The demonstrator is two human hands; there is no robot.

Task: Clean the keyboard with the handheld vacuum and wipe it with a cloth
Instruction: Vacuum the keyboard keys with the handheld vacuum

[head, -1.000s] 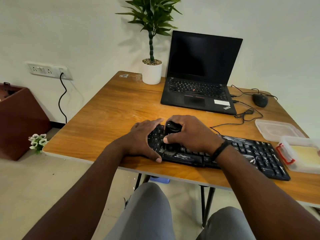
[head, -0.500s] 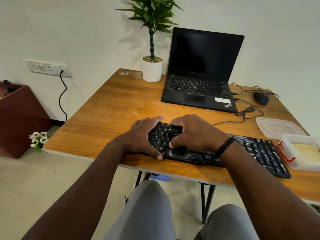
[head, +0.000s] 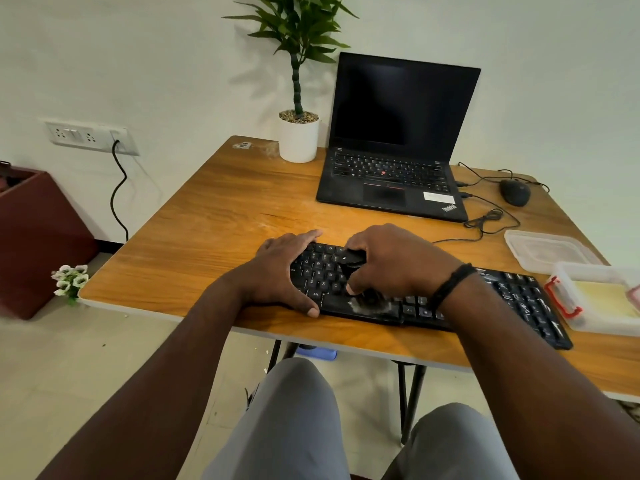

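A black keyboard (head: 519,299) lies along the near edge of the wooden table (head: 207,237). My left hand (head: 277,271) holds its left end, fingers spread over the far edge and thumb curled at the near edge. My right hand (head: 398,265) grips a small black handheld vacuum (head: 355,259) that stands on the keys left of the middle; most of it is hidden under my fingers. Grey dust shows on the space bar (head: 367,306) below the vacuum. A yellow cloth (head: 601,297) lies in an open clear box at the right.
An open black laptop (head: 391,174) stands at the back, a white potted plant (head: 298,138) to its left. A black mouse (head: 515,192) and cables lie back right. The box lid (head: 547,251) rests beside the clear box (head: 568,282) with red clips.
My right hand has drawn the vacuum a little toward me over the keys. My left hand stays on the keyboard's left end. The camera tilted slightly.
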